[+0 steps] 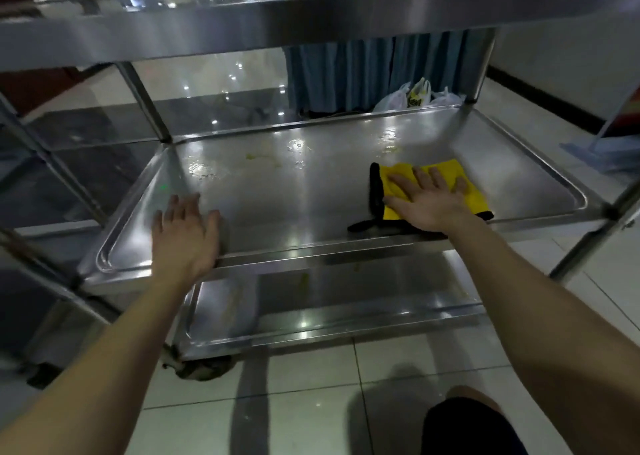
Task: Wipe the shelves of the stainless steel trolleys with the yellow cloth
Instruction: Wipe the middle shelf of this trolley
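Two bare hands, one cloth, one trolley, listed from left to right as I watch remotely.

Item 1: second stainless steel trolley (86, 132), far left, standing just beside the main one; untouched.

Item 2: left hand (187, 236), palm down on the near rim of the middle stainless steel shelf (294, 195), fingers spread apart and gripping nothing; I read it as a brace.

Item 3: yellowish smear (258, 157) and wet patches toward the back of that shelf, not yet reached.

Item 4: yellow microfibre cloth with black edging (474, 191), lying flat at the shelf's right front, black corner folded out to its left.

Item 5: right hand (427, 201), pressed flat on the cloth, fingers splayed, none curled round it.

Item 6: lower steel shelf (329, 312), streaked, pending.

Risks, in my judgement: with flat-palm pressure only, the cloth may bunch or slip from under the hand; the trolley may roll if the brace lifts; the far smear may get missed.
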A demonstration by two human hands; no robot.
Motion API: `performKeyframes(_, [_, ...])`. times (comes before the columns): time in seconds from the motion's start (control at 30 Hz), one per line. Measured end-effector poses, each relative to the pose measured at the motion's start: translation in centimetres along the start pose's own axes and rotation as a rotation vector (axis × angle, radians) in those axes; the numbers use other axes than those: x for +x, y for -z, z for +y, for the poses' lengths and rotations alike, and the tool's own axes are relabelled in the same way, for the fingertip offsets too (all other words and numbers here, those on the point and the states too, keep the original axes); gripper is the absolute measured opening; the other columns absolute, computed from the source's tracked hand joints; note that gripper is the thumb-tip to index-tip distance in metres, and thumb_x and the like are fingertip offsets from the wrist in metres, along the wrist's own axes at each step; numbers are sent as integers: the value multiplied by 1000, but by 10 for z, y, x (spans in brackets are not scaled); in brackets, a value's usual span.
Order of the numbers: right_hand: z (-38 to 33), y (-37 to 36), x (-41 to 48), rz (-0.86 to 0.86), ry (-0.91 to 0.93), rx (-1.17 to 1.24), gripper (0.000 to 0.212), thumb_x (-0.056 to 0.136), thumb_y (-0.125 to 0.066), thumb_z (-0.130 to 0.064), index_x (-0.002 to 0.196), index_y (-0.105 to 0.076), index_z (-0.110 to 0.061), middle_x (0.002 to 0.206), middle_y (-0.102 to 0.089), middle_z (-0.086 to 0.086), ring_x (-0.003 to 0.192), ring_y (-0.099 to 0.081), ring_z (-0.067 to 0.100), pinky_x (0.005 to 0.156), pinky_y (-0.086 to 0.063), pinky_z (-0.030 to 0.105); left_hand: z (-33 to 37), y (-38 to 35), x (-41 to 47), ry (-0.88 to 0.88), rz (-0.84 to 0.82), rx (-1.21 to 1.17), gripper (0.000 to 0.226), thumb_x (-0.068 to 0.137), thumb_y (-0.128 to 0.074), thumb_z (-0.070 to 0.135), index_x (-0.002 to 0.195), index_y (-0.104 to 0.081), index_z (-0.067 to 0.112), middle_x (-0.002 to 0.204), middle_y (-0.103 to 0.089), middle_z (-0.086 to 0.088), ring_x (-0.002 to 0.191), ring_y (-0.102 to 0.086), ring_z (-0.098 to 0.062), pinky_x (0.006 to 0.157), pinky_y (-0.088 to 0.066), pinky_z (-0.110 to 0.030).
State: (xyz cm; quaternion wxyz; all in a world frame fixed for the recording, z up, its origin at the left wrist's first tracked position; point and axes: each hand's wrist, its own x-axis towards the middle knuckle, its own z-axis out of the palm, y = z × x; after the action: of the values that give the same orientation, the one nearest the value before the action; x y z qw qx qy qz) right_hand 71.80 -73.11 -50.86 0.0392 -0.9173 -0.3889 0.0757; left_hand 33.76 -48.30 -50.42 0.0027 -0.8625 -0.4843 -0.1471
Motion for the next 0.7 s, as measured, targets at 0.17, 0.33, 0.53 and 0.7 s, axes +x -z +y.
performKeyframes(0.17, [-95, -3, 23, -31, -5, -31, 85, 83, -6, -94, 161, 2, -62, 179, 11, -1, 163, 13, 37, 117, 9, 80, 2, -3, 4, -11, -18, 36, 69, 108, -19, 47, 159, -46, 10, 174, -33, -15, 164, -20, -33, 132, -15, -55])
performKeyframes(0.33, [-244, -20, 7, -55, 315, -96, 79, 90, -10, -88, 163, -1, -59, 179, 9, -4, 164, 11, 32, 118, 10, 77, 6, 0, -3, 47, 173, -266, 73, 104, -25, 46, 160, -41, 1, 163, -47, -23, 156, -37, -37, 131, -22, -52])
performKeyframes(0.53, [-237, -24, -11, -41, 520, -38, 85, 84, -6, -93, 163, -5, -61, 179, 4, -11, 165, 9, 20, 126, 11, 66, -19, 17, -3, 91, 220, -589, 48, 109, -49, 35, 148, -55, 7, 149, -59, -16, 143, -50, -34, 123, -36, -46])
performKeyframes(0.7, [-245, -27, -11, -34, 468, -42, 81, 89, -7, -92, 163, -2, -60, 178, 8, -12, 164, 12, 21, 125, 11, 68, -95, 24, 0, 291, 87, -162, 71, 110, -30, 54, 157, -44, 3, 157, -47, -27, 146, -42, -47, 123, -32, -59])
